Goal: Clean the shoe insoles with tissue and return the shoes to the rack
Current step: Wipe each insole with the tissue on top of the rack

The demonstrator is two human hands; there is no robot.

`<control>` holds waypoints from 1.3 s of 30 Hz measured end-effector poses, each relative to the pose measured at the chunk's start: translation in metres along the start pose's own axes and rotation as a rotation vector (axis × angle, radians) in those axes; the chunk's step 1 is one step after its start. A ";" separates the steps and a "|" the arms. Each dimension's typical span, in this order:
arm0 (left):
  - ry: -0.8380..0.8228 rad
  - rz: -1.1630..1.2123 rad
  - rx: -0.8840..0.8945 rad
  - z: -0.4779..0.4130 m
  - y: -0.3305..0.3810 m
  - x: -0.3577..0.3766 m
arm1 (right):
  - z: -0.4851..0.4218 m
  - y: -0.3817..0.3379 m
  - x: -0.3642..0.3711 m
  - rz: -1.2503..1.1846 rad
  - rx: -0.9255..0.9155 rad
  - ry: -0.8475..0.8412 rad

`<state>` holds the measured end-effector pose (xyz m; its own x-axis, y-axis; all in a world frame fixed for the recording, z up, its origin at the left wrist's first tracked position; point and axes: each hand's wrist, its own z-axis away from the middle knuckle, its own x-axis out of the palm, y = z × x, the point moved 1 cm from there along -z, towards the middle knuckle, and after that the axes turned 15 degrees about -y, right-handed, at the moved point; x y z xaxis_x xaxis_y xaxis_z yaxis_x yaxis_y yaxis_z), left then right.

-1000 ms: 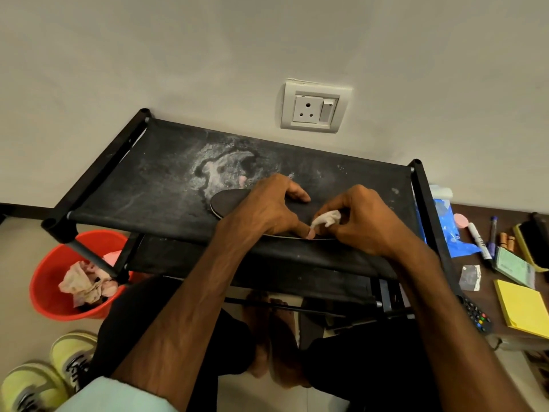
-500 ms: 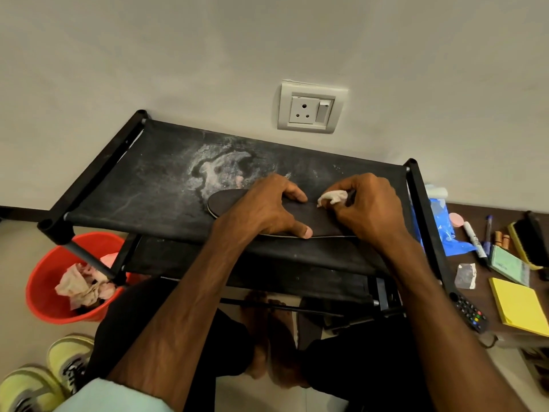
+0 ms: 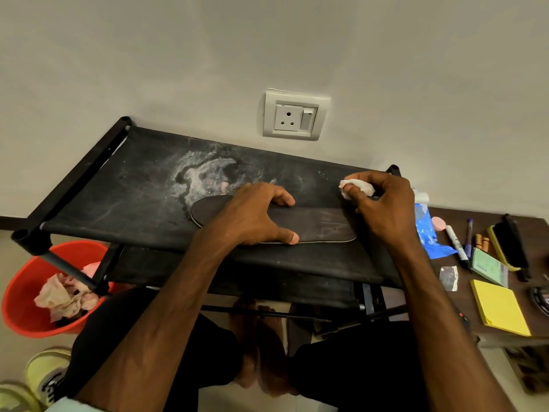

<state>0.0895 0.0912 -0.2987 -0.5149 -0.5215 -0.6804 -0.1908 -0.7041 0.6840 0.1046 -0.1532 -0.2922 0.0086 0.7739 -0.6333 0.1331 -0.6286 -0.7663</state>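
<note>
The black fabric rack (image 3: 124, 203) is seen against the wall, and the dark insole (image 3: 320, 226) lies flat on its dusty top shelf, along the near edge. The insole is judged to be light, thin and flexible, so it would be expected to slide or buckle under wiping unless pinned. A hold across its width near the middle is judged best, with the ends left free. It is clasped in just that way by the left hand (image 3: 252, 215), thumb on the near edge and curled fingers on the far edge. The wadded tissue (image 3: 356, 187) is pinched by the right hand (image 3: 386, 209) at the insole's right end. The tissue is judged soft and easily torn, so light pressure is advised.
</note>
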 end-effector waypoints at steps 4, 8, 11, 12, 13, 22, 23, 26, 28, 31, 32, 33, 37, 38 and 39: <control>0.064 -0.062 -0.003 -0.003 0.004 0.008 | 0.001 -0.001 -0.001 0.019 0.002 0.010; 0.057 -0.067 -0.007 -0.006 0.004 0.009 | 0.002 0.001 -0.001 0.039 -0.005 -0.072; 0.039 -0.063 -0.023 -0.008 0.005 0.008 | 0.002 0.001 0.001 0.119 -0.008 -0.217; 0.037 -0.064 -0.019 -0.008 0.006 0.008 | 0.002 0.000 0.002 0.153 0.001 -0.256; 0.033 -0.062 -0.016 -0.008 0.007 0.008 | 0.001 0.000 0.003 0.185 0.014 -0.287; 0.023 -0.017 -0.034 -0.011 0.003 0.011 | -0.007 -0.019 0.020 0.399 0.071 -0.416; 0.020 -0.010 -0.040 -0.012 0.002 0.011 | -0.007 -0.022 0.023 0.404 0.039 -0.410; 0.011 0.001 -0.048 -0.013 -0.002 0.011 | -0.007 -0.033 0.041 0.400 -0.072 -0.443; -0.002 0.018 -0.057 -0.013 -0.002 0.011 | -0.009 -0.039 0.050 0.411 -0.084 -0.495; -0.003 0.028 -0.065 -0.012 -0.002 0.011 | -0.011 -0.036 0.047 0.398 -0.056 -0.503; 0.003 0.028 -0.064 -0.012 -0.001 0.011 | -0.010 -0.033 0.042 0.382 -0.051 -0.484; 0.009 0.032 -0.062 -0.013 -0.001 0.011 | -0.009 -0.030 0.037 0.375 -0.037 -0.468; 0.019 0.043 -0.067 -0.013 0.000 0.011 | -0.005 -0.020 0.010 0.385 0.135 -0.416; 0.022 0.042 -0.065 -0.013 0.000 0.011 | -0.004 -0.017 0.003 0.385 0.169 -0.381; 0.024 0.042 -0.065 -0.013 0.000 0.012 | -0.003 -0.014 -0.003 0.384 0.193 -0.340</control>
<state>0.0942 0.0788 -0.3099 -0.5008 -0.5620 -0.6583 -0.1148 -0.7107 0.6940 0.1061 -0.1466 -0.2796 -0.3042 0.4371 -0.8464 -0.0012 -0.8887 -0.4585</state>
